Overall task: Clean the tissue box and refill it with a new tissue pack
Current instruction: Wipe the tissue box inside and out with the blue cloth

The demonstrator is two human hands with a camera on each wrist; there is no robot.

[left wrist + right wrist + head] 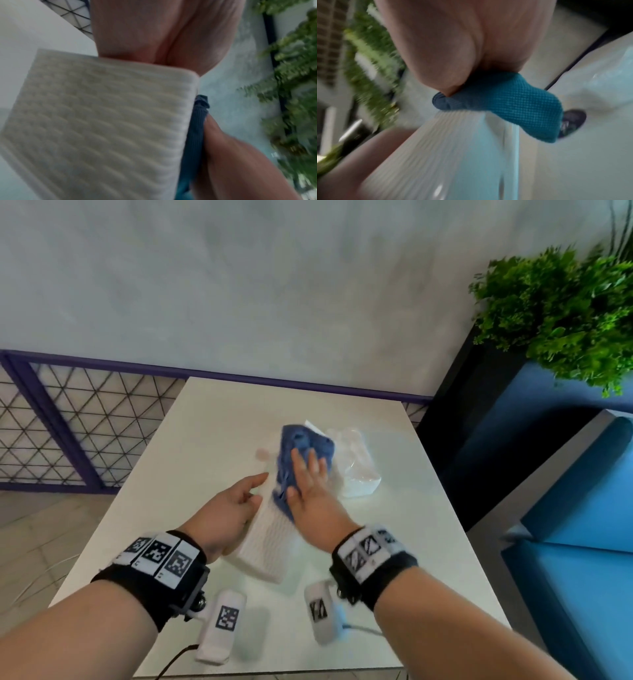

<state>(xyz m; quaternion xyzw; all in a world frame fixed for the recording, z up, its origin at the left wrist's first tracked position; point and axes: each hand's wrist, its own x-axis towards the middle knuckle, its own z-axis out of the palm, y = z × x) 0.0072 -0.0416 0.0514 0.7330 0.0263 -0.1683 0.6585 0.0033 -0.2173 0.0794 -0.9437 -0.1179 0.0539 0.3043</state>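
Flat-fingered, your right hand [308, 484] presses the blue cloth [303, 440] on the tissue box [267, 546] to wipe it, left hand [229, 508] steadies its side against sliding, tissue pack [358, 470] waits just beside on the table [205, 422] | left wrist: box hides your fingers, their curl cannot be told | right wrist: blurred, only cloth sharp

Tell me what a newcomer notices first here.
The blue cloth stands out, pressed by the flat right hand onto the white tissue box on the table. The left hand holds the box's side; a clear-wrapped tissue pack lies right of it, and a green plant fills the upper right.
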